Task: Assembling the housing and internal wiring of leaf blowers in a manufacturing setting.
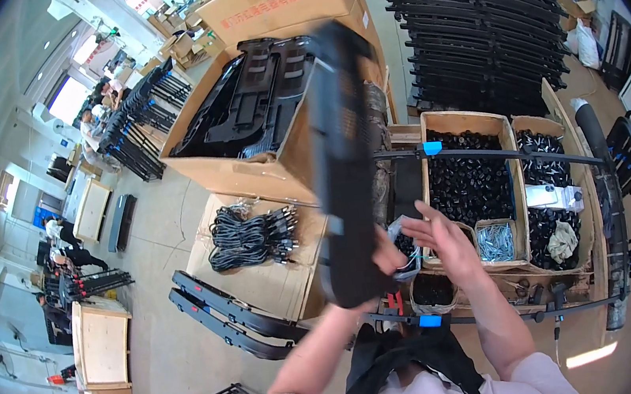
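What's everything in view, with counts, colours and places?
Long plastic panel: one, black, centre
Open cardboard box: one, brown, left of panel
Moulded plastic parts: several, black, inside box
Looped cables: one heap, black, nearer than box
Long curved strips: two, black, nearer than cables
Stacked long bars: many, black, right background
Open rectangular bins: two, tan, right
Small plastic pieces: many, black, in bins
Thin metal screws: many, silver, left bin's near end
Straight blue-clipped bars: two, black, crossing right side
Boxy wooden crates: two, pale, far left
Coworkers: several, mixed clothing, left
Left hand: one, bare, gripping panel
Right hand: one, bare, open
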Tool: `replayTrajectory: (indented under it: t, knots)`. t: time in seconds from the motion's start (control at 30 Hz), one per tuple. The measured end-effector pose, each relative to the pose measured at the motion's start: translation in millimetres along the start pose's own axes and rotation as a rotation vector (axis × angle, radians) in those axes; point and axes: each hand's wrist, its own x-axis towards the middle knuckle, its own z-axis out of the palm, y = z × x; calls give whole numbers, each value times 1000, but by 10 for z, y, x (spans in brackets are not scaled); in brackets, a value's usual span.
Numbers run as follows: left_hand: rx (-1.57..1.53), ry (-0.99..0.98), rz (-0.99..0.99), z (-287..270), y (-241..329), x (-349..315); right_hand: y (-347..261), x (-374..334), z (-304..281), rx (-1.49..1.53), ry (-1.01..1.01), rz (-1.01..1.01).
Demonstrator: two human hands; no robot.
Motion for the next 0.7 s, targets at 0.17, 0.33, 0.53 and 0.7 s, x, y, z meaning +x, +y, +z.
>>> replayTrajectory:
  t: [0.17,0.33,0.53,0.7]
  knots:
    - [-1434,-259,-591,835,-179,-1109,554,215,396,510,84,250]
    - [-789,351,-873,475,-816,-1484,1268,396,315,48,367,47]
    - [-599,347,-776,907,-1103,-1774,2050,804,246,-417,450,-104]
    - [-270,119,-629,930,-1068,-1814,2184,793,405,-372,498,29]
